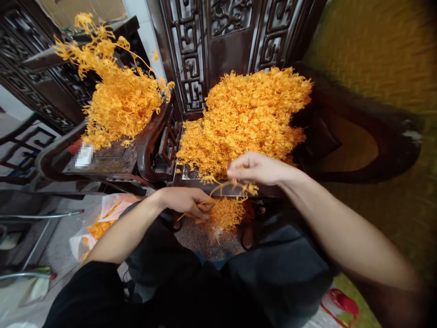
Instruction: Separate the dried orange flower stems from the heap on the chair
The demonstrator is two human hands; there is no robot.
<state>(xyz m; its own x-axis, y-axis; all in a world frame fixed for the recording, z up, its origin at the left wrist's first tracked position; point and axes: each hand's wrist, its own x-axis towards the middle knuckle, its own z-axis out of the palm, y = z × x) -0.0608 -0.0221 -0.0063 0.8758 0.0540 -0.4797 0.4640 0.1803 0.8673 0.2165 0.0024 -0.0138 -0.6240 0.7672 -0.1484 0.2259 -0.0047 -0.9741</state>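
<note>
Left hand (187, 202) was closed around a thin orange stem (195, 208) low in front of the lap, fingers curled over it, knuckles up. The stem ran up and to the right into a small orange sprig (235, 187) that stretched between the two hands. Right hand (256, 167) sat slightly higher and to the right, fingertips pinched shut on the upper part of the same sprig; palm faced down. Some blur at the fingertips, so the exact contact point could not be made out.

Just behind the right hand lay a big heap of orange sprigs (244, 116) piled on the seat of a dark carved wooden chair (191, 59); the hand was at the heap's front edge, near or touching it. A smaller loose tuft (227, 214) hung below the sprig, between the knees.

To the left, a second bunch of orange branches (116, 98) stood up from another dark wooden chair (102, 159), well apart from both hands. On the floor at lower left, a plastic bag (99, 223) held more orange pieces. A red object (339, 303) lay at lower right, too blurred to identify. Dark trousers (273, 273) filled the bottom of the view.
</note>
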